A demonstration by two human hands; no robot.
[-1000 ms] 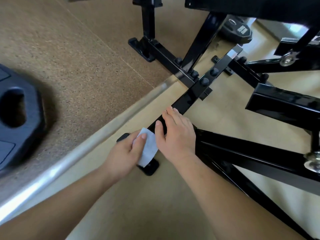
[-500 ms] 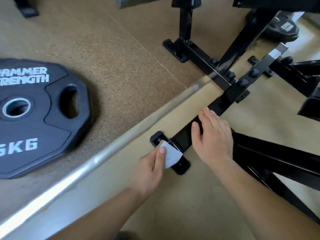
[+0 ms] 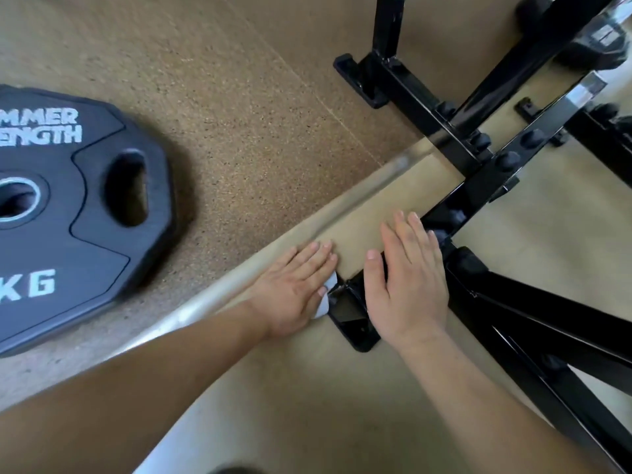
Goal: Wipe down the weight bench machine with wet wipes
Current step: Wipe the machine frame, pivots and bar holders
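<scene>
In the head view, the foot plate (image 3: 354,325) at the near end of the black weight bench machine (image 3: 547,323) lay flat on the pale floor (image 3: 325,405), and everything else was placed around it. The left hand (image 3: 297,285) lay just left of the foot plate, palm down with its fingers straight and together, pressing the wet wipe (image 3: 322,308) flat. Only a small white edge of the wipe showed, peeking out from under the thumb side of that hand and touching the plate's left rim. The rest was hidden beneath the palm.

The right hand (image 3: 407,278) rested just beyond the foot plate, on the frame bar that rises from it. Its fingers were stretched out and slightly spread, and the thumb was held apart and pointed forward; it held nothing. The two hands sat close together but did not touch.

Left of the foot plate, a metal strip (image 3: 205,295) ran diagonally between the pale floor and a speckled cork mat (image 3: 246,124). Well to the left, on that mat, lay a black weight plate (image 3: 85,206) with white lettering.
</scene>
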